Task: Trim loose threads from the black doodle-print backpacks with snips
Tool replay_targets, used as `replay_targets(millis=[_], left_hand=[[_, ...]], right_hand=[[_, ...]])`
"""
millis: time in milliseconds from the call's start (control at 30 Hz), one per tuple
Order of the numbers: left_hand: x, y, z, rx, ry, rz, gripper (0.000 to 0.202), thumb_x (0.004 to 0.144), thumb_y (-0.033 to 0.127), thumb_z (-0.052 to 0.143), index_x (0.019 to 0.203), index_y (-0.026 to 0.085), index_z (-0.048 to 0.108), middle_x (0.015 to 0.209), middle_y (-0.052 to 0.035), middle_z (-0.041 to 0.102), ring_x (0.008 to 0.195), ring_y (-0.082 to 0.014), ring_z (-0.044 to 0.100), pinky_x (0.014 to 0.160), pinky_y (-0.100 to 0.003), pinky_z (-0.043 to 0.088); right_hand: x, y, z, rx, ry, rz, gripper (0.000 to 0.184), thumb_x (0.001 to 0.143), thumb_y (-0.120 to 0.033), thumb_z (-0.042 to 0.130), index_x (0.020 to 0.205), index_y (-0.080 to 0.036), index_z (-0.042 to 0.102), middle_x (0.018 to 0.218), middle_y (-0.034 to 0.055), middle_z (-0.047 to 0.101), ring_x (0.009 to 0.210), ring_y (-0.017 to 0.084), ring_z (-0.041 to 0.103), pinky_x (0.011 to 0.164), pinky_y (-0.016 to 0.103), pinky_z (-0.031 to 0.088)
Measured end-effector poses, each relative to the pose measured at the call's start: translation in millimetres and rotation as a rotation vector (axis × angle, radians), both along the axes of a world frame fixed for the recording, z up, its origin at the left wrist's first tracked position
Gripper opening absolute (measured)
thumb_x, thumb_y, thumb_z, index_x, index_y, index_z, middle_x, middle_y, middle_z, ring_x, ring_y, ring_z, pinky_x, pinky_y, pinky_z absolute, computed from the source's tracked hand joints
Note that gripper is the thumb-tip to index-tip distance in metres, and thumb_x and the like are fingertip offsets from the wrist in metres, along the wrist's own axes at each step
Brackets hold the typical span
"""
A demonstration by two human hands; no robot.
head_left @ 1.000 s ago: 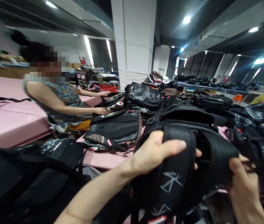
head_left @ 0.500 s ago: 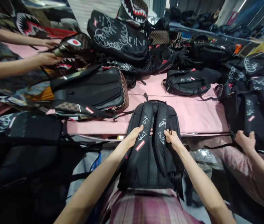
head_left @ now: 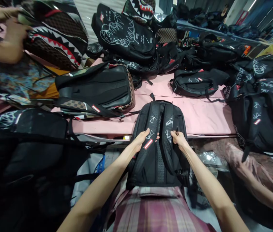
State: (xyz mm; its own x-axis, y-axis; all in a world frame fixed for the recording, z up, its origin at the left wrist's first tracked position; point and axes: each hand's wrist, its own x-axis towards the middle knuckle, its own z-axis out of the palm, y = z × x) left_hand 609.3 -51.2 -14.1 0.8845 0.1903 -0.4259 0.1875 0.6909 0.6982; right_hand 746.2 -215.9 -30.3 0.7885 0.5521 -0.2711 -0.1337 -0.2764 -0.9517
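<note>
A black backpack lies in front of me with its strap side up, partly over the table edge and reaching to my lap. White scribbles mark both shoulder straps, and a red-and-white label sits on the left one. My left hand is closed around the left shoulder strap, thumb on top. Across from it, my right hand pinches the right shoulder strap by its outer edge. A small dark item shows at my right fingers, too small to name.
The pink table carries several bags, among them a checkered-edged backpack and a small black bag. On the left, a co-worker's hands hold a shark-mouth bag. Another black backpack stands right, by a person's arm.
The co-worker on the left has raised and turned the shark-mouth bag. On the right, a person's hand has left the backpack and dropped lower. My hands keep their hold on the straps.
</note>
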Motion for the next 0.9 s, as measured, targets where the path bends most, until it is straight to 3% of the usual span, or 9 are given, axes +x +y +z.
replay_targets(millis=[100, 167, 267, 333, 500, 600, 733, 900], left_hand=[[-16, -10, 1.2, 0.029, 0.048, -0.024, 0.046, 0.082, 0.048, 0.051, 0.094, 0.006, 0.065, 0.111, -0.0187, 0.062, 0.09, -0.0258, 0.065, 0.077, -0.033, 0.053], [-30, -17, 2.0, 0.043, 0.074, 0.009, 0.046, 0.08, 0.049, 0.053, 0.096, 0.008, 0.063, 0.109, -0.0177, 0.063, 0.087, -0.0257, 0.065, 0.075, -0.035, 0.053], [-50, -24, 4.7, 0.067, 0.069, 0.121, 0.039, 0.077, 0.045, 0.06, 0.094, 0.01, 0.061, 0.093, -0.0122, 0.067, 0.081, -0.0215, 0.065, 0.075, -0.032, 0.052], [-57, -25, 7.6, 0.082, 0.05, 0.168, 0.035, 0.074, 0.041, 0.065, 0.091, 0.011, 0.061, 0.086, -0.0078, 0.068, 0.077, -0.0179, 0.064, 0.074, -0.028, 0.05], [-56, -20, 15.7, 0.115, 0.073, 0.22, 0.034, 0.064, 0.035, 0.074, 0.085, 0.012, 0.063, 0.081, -0.0032, 0.067, 0.071, -0.0124, 0.061, 0.068, -0.021, 0.046], [-54, -11, 22.3, 0.118, 0.078, 0.21, 0.035, 0.059, 0.034, 0.077, 0.082, 0.01, 0.064, 0.074, -0.0032, 0.067, 0.066, -0.0118, 0.06, 0.064, -0.02, 0.045], [-54, 4, 35.6, 0.138, 0.053, 0.16, 0.028, 0.061, 0.033, 0.076, 0.072, 0.011, 0.063, 0.065, -0.0021, 0.065, 0.059, -0.0108, 0.058, 0.058, -0.019, 0.044], [-54, 20, 44.7, 0.148, 0.052, 0.125, 0.025, 0.064, 0.031, 0.074, 0.063, 0.011, 0.059, 0.057, 0.0006, 0.059, 0.05, -0.0076, 0.053, 0.049, -0.016, 0.037]], right_hand=[[-5, -12, 7.0, -0.051, -0.101, -0.016, 0.036, 0.066, -0.05, 0.063, 0.064, -0.019, 0.046, 0.051, -0.005, 0.043, 0.046, 0.01, 0.043, 0.043, 0.022, 0.034], [-9, -23, 16.3, -0.149, -0.283, -0.049, 0.037, 0.066, -0.047, 0.065, 0.085, -0.017, 0.056, 0.074, 0.0026, 0.059, 0.067, 0.017, 0.056, 0.057, 0.026, 0.043], [-16, -36, 34.4, -0.383, -0.665, -0.07, 0.051, 0.076, -0.044, 0.058, 0.119, -0.018, 0.047, 0.107, 0.0105, 0.06, 0.09, 0.025, 0.059, 0.074, 0.035, 0.045], [-21, -38, 45.7, -0.432, -0.797, -0.007, 0.043, 0.084, -0.039, 0.048, 0.121, -0.018, 0.045, 0.109, 0.0112, 0.061, 0.09, 0.025, 0.06, 0.077, 0.037, 0.045], [-31, -24, 58.1, -0.125, -0.878, 0.316, 0.025, 0.087, -0.034, 0.049, 0.107, -0.022, 0.058, 0.101, 0.0056, 0.063, 0.091, 0.019, 0.057, 0.082, 0.032, 0.044], [-28, -10, 59.9, -0.045, -0.937, 0.455, 0.024, 0.086, -0.035, 0.052, 0.106, -0.025, 0.061, 0.094, 0.0047, 0.062, 0.09, 0.019, 0.055, 0.081, 0.032, 0.044], [-19, 8, 69.0, -0.002, -0.952, 0.559, 0.032, 0.084, -0.036, 0.055, 0.114, -0.022, 0.055, 0.091, 0.0054, 0.059, 0.087, 0.019, 0.054, 0.078, 0.032, 0.044], [-5, 29, 76.6, 0.107, -0.977, 0.637, 0.02, 0.087, -0.032, 0.052, 0.102, -0.019, 0.056, 0.094, 0.0073, 0.059, 0.09, 0.019, 0.053, 0.08, 0.033, 0.043]])
